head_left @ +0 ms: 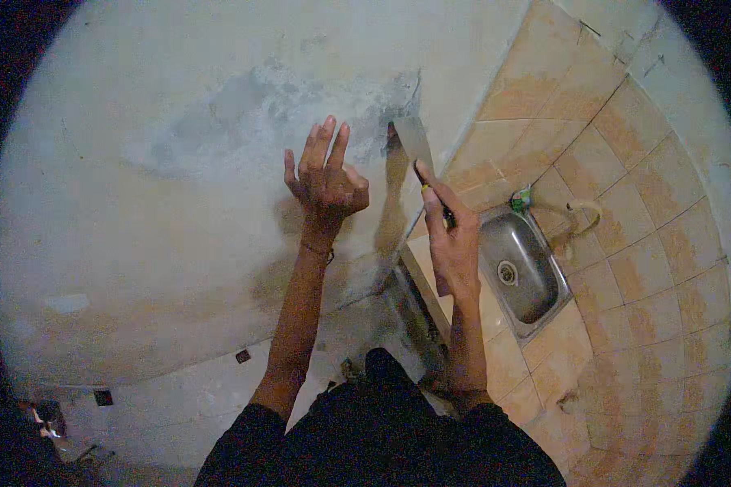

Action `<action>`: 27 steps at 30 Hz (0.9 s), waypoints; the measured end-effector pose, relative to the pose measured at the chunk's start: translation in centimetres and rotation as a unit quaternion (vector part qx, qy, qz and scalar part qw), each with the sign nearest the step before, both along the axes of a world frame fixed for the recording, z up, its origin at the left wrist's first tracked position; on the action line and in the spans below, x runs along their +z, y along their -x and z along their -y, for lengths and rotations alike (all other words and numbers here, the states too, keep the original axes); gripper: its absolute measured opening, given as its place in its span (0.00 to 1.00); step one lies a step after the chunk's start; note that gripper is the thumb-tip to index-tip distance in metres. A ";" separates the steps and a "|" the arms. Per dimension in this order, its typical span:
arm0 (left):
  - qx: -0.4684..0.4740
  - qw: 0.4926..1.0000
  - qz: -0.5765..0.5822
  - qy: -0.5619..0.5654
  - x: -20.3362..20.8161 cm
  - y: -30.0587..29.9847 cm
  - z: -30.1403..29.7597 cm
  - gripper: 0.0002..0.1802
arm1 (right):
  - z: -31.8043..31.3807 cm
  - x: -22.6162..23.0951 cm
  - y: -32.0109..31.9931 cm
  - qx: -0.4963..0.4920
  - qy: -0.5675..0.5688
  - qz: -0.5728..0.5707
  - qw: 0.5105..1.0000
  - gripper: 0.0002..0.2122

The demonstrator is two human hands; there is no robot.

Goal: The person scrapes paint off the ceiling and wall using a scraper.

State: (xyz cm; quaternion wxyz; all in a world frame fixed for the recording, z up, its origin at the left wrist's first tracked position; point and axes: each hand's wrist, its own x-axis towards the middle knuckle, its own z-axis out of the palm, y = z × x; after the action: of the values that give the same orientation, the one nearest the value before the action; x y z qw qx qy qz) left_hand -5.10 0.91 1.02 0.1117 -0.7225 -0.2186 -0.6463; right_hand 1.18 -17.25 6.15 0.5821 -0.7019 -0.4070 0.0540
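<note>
1. The right hand (pixel 455 243) is wrapped round a scraper (pixel 414 140), thumb forward toward the blade. That seems a good grip for steering; a firm wrist behind it should stop the tool rocking.
2. The scraper points up and away from the right hand, its far end at the right end of a rough grey patch (pixel 260 97) on the wall (pixel 162 243). I cannot tell whether the edge is touching. It would work best laid at a shallow angle, its whole width bearing evenly, so no corner gouges.
3. The left hand (pixel 329 191) is to the left of the right hand, just below the patch, several fingers spread and nothing visible in its hold. Contact with the wall cannot be judged. It could serve as a brace, provided it stays out of the blade's path.
4. Short, even strokes suit such a surface best. Just right of the right hand is a sink (pixel 528 256) set in a tiled desk (pixel 503 353); crumbs could fall there, so covering it would be wise.
</note>
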 end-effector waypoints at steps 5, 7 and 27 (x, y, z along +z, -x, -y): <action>-0.014 1.000 0.001 -0.002 0.3 0.0 0.2 0.31 | -0.1 0.7 0.1 -0.010 -0.023 0.022 0.999 0.16; 0.001 1.000 -0.011 0.005 0.0 0.2 0.1 0.31 | -0.2 0.2 0.1 -0.016 -0.022 0.043 0.999 0.16; 0.007 1.000 -0.005 0.001 -0.1 -0.2 0.0 0.32 | -0.8 0.0 -1.0 -0.038 -0.046 0.067 0.996 0.15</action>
State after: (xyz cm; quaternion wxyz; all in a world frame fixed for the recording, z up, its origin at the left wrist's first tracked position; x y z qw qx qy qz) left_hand -4.91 0.94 0.89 0.1168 -0.7245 -0.2233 -0.6416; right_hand 2.23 -16.43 6.19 0.5864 -0.6918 -0.4200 -0.0344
